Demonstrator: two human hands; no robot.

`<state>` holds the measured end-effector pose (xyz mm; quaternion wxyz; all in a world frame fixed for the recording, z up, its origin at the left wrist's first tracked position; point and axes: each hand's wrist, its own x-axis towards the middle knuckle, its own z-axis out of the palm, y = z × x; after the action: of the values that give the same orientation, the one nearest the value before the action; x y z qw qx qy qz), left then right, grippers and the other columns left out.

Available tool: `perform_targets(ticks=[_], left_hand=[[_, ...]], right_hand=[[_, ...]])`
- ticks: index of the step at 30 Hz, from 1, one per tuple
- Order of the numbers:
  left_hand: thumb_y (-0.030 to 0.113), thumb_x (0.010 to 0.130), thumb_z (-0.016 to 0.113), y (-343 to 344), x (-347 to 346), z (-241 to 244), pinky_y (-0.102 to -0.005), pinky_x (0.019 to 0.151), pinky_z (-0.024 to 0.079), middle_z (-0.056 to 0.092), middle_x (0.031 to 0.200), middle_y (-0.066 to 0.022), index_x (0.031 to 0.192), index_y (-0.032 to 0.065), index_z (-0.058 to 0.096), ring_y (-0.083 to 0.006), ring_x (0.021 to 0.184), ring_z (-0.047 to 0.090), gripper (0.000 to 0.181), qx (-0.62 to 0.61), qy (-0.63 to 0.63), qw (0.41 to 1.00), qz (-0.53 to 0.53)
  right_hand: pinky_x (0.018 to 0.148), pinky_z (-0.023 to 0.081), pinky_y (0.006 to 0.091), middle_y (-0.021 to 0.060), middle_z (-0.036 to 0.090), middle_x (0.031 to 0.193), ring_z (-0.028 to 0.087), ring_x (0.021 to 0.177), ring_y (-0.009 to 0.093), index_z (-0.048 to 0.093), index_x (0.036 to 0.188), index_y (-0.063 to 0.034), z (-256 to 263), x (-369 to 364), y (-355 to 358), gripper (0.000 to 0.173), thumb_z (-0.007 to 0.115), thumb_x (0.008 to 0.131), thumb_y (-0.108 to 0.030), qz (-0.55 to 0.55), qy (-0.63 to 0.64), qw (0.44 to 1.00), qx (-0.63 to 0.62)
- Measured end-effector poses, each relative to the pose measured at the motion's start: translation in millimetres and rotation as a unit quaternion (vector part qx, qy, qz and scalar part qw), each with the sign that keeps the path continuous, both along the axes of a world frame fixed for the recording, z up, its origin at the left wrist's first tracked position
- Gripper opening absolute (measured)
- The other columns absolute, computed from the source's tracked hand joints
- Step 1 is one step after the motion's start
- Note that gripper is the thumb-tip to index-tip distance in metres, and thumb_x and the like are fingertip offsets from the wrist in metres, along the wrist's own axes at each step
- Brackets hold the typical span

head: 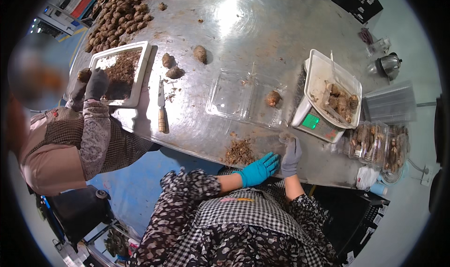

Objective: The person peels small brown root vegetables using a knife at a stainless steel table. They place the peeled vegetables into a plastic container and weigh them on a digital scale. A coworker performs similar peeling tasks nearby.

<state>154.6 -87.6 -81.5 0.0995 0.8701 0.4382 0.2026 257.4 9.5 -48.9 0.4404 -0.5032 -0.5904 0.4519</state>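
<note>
My left hand, in a teal rubber glove, lies palm down by the steel table's near edge, its fingers a little apart and empty. Right beside it is a small heap of brown fibrous peelings. My right hand, in a grey glove with soiled fingertips, reaches over the table with fingers bent; no object shows in it. An opened clear plastic clamshell box lies beyond both hands, a single taro-like corm in its right half. To the right, a digital scale carries a white tray and a clear box of corms.
Left, a co-worker's gloved hands hold a corm over a white foam tray of peelings. A wooden-handled knife and loose corms lie nearby. Filled clamshells, stacked plastic lids and a metal kettle stand right.
</note>
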Motion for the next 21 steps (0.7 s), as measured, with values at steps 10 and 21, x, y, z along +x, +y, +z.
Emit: perform_targets(ticks=[10, 21], left_hand=[[0.018, 0.077, 0.049, -20.6, -174.1, -13.4, -0.0539, 0.106, 0.027, 0.049, 0.118, -0.0241, 0.098, 0.0018, 0.052, -0.0395, 0.119, 0.043, 0.027, 0.038, 0.203, 0.974, 0.094], [0.015, 0.081, 0.049, -18.2, -258.0, 14.0, -0.0565, 0.106, 0.023, 0.045, 0.130, -0.0185, 0.117, 0.0028, 0.052, -0.0345, 0.126, 0.037, 0.039, 0.067, 0.308, 0.903, 0.292]], right_hand=[[0.065, 0.046, 0.0259, 0.0071, 0.062, 0.080, 0.056, 0.070, 0.013, 0.060, 0.091, 0.0031, -17.5, 4.0, 6.2, 0.027, 0.045, 0.095, -0.018, -0.005, 0.091, 0.992, -0.082], [0.070, 0.046, 0.0263, 0.0108, 0.059, 0.102, 0.056, 0.082, 0.015, 0.053, 0.113, 0.0039, -13.8, 1.4, 62.1, 0.032, 0.049, 0.092, -0.019, -0.003, -0.095, 0.992, -0.085]])
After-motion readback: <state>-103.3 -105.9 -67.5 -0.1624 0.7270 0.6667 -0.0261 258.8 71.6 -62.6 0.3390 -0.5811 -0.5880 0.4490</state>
